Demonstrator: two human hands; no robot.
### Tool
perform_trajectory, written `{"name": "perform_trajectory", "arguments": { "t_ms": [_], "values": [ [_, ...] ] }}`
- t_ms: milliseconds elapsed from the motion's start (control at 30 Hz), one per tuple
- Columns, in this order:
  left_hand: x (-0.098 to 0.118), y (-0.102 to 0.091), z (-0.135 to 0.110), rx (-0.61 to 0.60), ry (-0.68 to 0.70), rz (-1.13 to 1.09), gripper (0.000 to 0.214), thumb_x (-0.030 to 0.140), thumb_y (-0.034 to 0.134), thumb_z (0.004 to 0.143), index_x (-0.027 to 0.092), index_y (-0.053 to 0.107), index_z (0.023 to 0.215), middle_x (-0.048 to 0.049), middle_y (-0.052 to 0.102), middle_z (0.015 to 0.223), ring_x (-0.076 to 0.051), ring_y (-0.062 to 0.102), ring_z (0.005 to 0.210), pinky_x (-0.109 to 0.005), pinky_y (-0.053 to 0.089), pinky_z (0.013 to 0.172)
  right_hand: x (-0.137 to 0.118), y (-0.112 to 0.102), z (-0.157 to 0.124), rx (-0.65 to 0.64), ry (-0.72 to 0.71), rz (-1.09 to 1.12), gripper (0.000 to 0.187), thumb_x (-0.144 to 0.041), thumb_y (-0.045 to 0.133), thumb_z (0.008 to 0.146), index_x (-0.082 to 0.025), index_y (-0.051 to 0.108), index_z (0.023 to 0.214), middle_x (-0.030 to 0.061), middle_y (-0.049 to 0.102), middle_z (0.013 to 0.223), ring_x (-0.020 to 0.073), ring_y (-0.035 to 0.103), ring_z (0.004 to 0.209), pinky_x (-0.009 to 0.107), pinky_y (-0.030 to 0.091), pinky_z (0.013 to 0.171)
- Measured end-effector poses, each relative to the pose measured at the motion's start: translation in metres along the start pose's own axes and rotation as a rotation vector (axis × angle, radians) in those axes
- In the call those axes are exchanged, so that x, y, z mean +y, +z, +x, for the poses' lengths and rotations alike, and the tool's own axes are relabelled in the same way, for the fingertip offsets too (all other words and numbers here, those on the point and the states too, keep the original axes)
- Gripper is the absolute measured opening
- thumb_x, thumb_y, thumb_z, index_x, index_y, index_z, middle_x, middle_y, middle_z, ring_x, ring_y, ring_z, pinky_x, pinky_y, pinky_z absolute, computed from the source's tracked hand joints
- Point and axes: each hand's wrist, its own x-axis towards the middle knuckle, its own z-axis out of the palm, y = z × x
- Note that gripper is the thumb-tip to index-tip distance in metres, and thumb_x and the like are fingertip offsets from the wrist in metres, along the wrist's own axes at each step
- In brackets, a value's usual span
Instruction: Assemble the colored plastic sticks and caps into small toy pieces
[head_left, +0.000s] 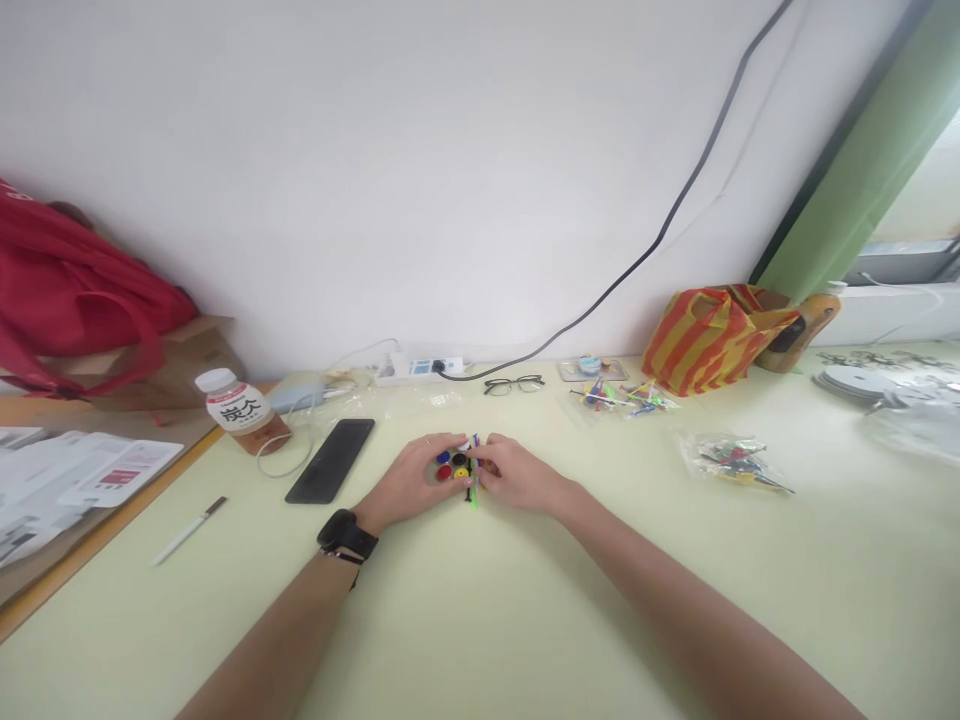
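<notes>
My left hand [417,482], with a black watch on its wrist, curls around a small group of round coloured pieces. A blue piece [443,457], a red piece [445,473], a black piece [459,460] and a yellow piece [461,474] show between its thumb and fingers. To their right are thin coloured plastic sticks [473,494], standing out towards me. My right hand [519,474] closes on these sticks from the right, its bent fingers partly covering them. Both hands rest low over the table, fingertips close together.
A phone [331,461], a drink bottle [241,408] and a pen [189,531] lie or stand to the left. Glasses [514,385], a power strip [420,368] and bagged plastic parts [739,464] are farther back and right. A striped bag [709,340] stands by the wall.
</notes>
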Motion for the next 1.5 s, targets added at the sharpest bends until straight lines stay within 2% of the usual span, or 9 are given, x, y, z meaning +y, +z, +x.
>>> {"name": "perform_trajectory", "arguments": {
  "t_ms": [200,400,467,700,833,967,1100,1300,1500],
  "values": [
    [-0.001,0.0,-0.002,-0.022,-0.037,-0.009,0.062,0.062,0.071,0.085,0.029,0.061,0.138,-0.0061,0.063,0.142,-0.03,0.057,0.133,-0.046,0.044,0.116,0.004,0.002,0.001,0.015,0.009,-0.011,0.016,-0.009,0.053,0.091,-0.017,0.066,0.087,0.0036,0.051,0.088,0.0165,0.056,0.082,0.027,0.042,0.075],
    [0.001,-0.003,-0.003,-0.121,-0.036,0.035,0.097,0.071,0.083,0.065,0.029,0.053,0.147,-0.0094,0.047,0.158,-0.037,0.039,0.148,-0.055,0.033,0.122,0.006,0.003,0.001,0.029,0.022,0.003,0.013,-0.01,0.053,0.09,-0.018,0.06,0.081,0.004,0.052,0.091,0.0164,0.056,0.082,0.028,0.043,0.076],
    [0.002,-0.003,-0.003,-0.129,-0.044,0.045,0.099,0.071,0.084,0.063,0.029,0.052,0.148,-0.01,0.045,0.159,-0.037,0.037,0.149,-0.056,0.033,0.123,0.007,0.002,0.001,0.03,0.024,0.002,0.012,-0.01,0.054,0.089,-0.018,0.06,0.082,0.0039,0.052,0.091,0.0161,0.056,0.081,0.028,0.043,0.076],
    [0.002,0.001,-0.001,-0.089,-0.049,0.071,0.088,0.071,0.077,0.073,0.028,0.054,0.146,-0.009,0.05,0.155,-0.035,0.042,0.146,-0.052,0.035,0.122,0.008,0.001,0.003,0.046,0.047,0.026,0.018,-0.011,0.058,0.085,-0.017,0.063,0.101,0.0042,0.057,0.093,0.0167,0.057,0.082,0.027,0.044,0.074],
    [0.003,0.001,0.0,-0.093,-0.074,0.073,0.088,0.071,0.074,0.077,0.026,0.051,0.148,-0.01,0.051,0.154,-0.035,0.043,0.145,-0.051,0.036,0.122,0.008,0.001,0.004,0.062,0.075,0.028,0.01,-0.014,0.06,0.085,-0.017,0.062,0.094,0.0052,0.06,0.094,0.0174,0.058,0.081,0.027,0.044,0.072],
    [0.002,0.002,-0.002,-0.117,-0.142,0.078,0.098,0.073,0.067,0.082,0.023,0.033,0.16,-0.0124,0.036,0.164,-0.035,0.032,0.152,-0.05,0.032,0.124,0.012,0.004,0.006,0.084,0.143,0.079,0.008,-0.012,0.062,0.081,-0.017,0.063,0.088,0.0035,0.063,0.087,0.016,0.059,0.074,0.025,0.044,0.066],
    [-0.005,0.004,-0.006,-0.166,-0.201,0.134,0.107,0.078,0.058,0.085,0.02,0.018,0.165,-0.0128,0.02,0.17,-0.038,0.016,0.157,-0.052,0.024,0.127,0.017,0.009,0.009,0.085,0.189,0.125,0.016,-0.011,0.059,0.082,-0.017,0.067,0.095,0.0014,0.065,0.077,0.0151,0.06,0.067,0.024,0.043,0.06],
    [-0.005,0.005,-0.007,-0.244,-0.198,0.182,0.11,0.081,0.051,0.086,0.019,0.007,0.166,-0.0131,0.015,0.17,-0.038,0.01,0.157,-0.052,0.018,0.127,0.02,0.012,0.012,0.103,0.185,0.147,0.026,-0.007,0.06,0.08,-0.016,0.071,0.102,0.0023,0.069,0.084,0.0152,0.063,0.072,0.024,0.046,0.064],
    [0.001,0.003,-0.007,-0.286,-0.218,0.186,0.114,0.081,0.048,0.088,0.017,-0.006,0.166,-0.0136,0.007,0.171,-0.035,0.004,0.158,-0.05,0.013,0.129,0.017,0.011,0.011,0.105,0.166,0.151,0.024,-0.006,0.06,0.079,-0.016,0.071,0.099,0.003,0.068,0.087,0.0153,0.063,0.074,0.024,0.046,0.066]
  ]
}}
